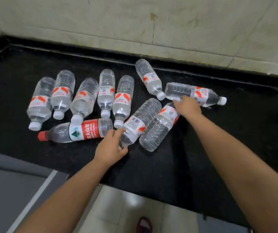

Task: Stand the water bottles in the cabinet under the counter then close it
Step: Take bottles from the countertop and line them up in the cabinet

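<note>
Several clear plastic water bottles lie on their sides on the black counter (218, 148). Most have white caps and orange-and-white labels. One with a red cap and red label (77, 131) lies crosswise at the front left. My left hand (110, 148) is closed around the neck end of a bottle with a barcode label (140, 121) in the middle. My right hand (187, 106) grips the body of a bottle lying crosswise at the right (195, 94), its white cap pointing right. Another bottle (158, 128) lies between my two hands.
A stained tiled wall (151, 22) rises behind the counter. Below the counter's front edge, a grey cabinet door (8, 190) stands at the lower left. Pale floor tiles (126, 207) and a dark red shoe (144, 224) show beneath.
</note>
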`<state>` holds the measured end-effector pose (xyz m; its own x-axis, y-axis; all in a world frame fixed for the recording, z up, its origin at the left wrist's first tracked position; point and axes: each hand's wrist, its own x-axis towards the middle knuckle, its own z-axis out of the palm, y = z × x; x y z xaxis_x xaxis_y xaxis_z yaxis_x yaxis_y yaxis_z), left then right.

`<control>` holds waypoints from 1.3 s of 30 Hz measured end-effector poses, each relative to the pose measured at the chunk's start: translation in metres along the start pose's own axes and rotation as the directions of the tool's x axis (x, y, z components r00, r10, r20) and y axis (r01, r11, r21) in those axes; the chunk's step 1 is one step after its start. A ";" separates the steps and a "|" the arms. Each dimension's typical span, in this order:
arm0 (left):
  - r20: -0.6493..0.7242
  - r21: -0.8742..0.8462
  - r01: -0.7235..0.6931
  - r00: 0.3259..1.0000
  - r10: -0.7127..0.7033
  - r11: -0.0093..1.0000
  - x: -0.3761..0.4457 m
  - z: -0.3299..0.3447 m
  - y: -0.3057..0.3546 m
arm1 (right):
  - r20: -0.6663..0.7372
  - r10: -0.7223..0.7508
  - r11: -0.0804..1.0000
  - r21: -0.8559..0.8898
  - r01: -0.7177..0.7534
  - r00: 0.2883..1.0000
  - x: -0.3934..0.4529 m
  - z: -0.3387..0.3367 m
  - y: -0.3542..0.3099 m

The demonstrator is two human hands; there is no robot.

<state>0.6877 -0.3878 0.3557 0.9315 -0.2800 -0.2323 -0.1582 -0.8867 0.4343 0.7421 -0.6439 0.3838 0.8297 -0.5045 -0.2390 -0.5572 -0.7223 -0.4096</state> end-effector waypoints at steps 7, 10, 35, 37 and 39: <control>-0.039 -0.155 0.013 0.999 -0.019 0.988 0.000 0.008 -0.003 | 0.090 0.158 0.940 0.290 -0.178 0.983 0.019 0.011 -0.013; -0.052 -0.159 0.005 0.999 -0.013 0.987 -0.004 0.003 0.003 | 0.085 0.216 0.876 0.423 -0.232 0.973 0.018 0.003 -0.012; 0.022 0.246 -0.343 0.937 0.349 0.906 -0.087 -0.135 0.085 | 0.107 -0.322 0.930 -0.149 0.335 0.941 -0.220 -0.116 -0.011; 0.039 0.273 -0.336 0.940 0.339 0.901 -0.089 -0.135 0.087 | 0.132 -0.373 0.897 -0.203 0.393 0.918 -0.221 -0.116 -0.003; 0.067 0.286 -0.342 0.939 0.337 0.895 -0.090 -0.138 0.087 | 0.126 -0.407 0.874 -0.232 0.426 0.905 -0.222 -0.117 0.003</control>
<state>0.6353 -0.3890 0.5346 0.7992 -0.5867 -0.1304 -0.5537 -0.8032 0.2196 0.5520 -0.5892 0.5383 0.9817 -0.1027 -0.1604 -0.1418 -0.9564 -0.2554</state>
